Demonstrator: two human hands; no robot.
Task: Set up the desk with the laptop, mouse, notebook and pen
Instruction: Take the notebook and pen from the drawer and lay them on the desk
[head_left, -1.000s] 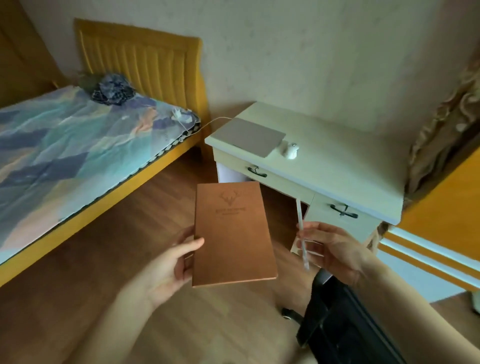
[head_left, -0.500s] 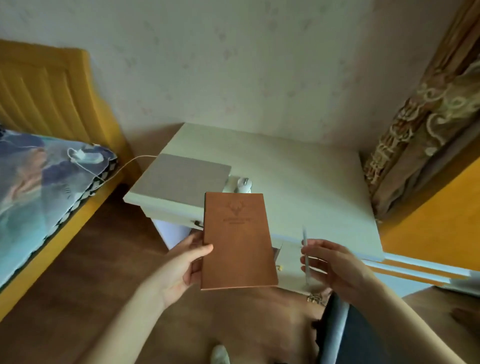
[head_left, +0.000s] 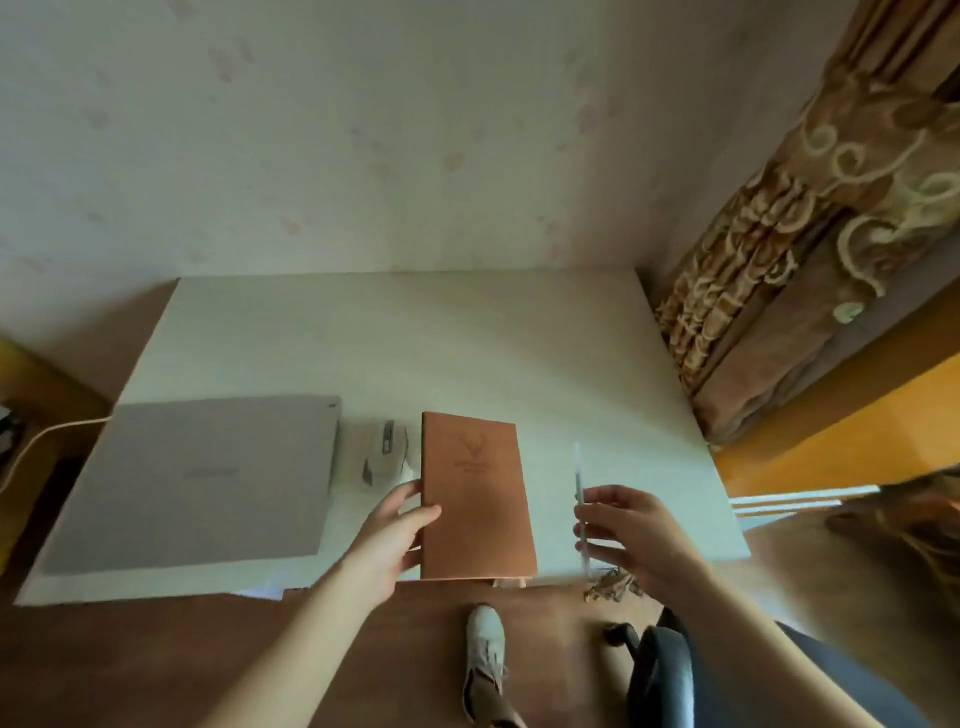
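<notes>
My left hand (head_left: 392, 535) grips the left edge of a brown notebook (head_left: 475, 499) with a deer emblem, held over the front of the white desk (head_left: 415, 343). A thin clear pen (head_left: 580, 499) stands nearly upright, pinched in my right hand (head_left: 631, 535) just right of the notebook. The closed grey laptop (head_left: 202, 483) lies on the desk's left front part. Between laptop and notebook sits a white mouse (head_left: 382, 460), partly hidden by the notebook's edge.
A white cable (head_left: 36, 441) runs off the laptop's left side. Patterned brown curtains (head_left: 800, 260) hang at the right. A black office chair (head_left: 670, 670) stands at the lower right, and my shoe (head_left: 485, 660) is on the wooden floor.
I have stepped up to the desk, which now fills the view from above. Notebook and pen have moved forward over the desk's front; the bed has left the view.
</notes>
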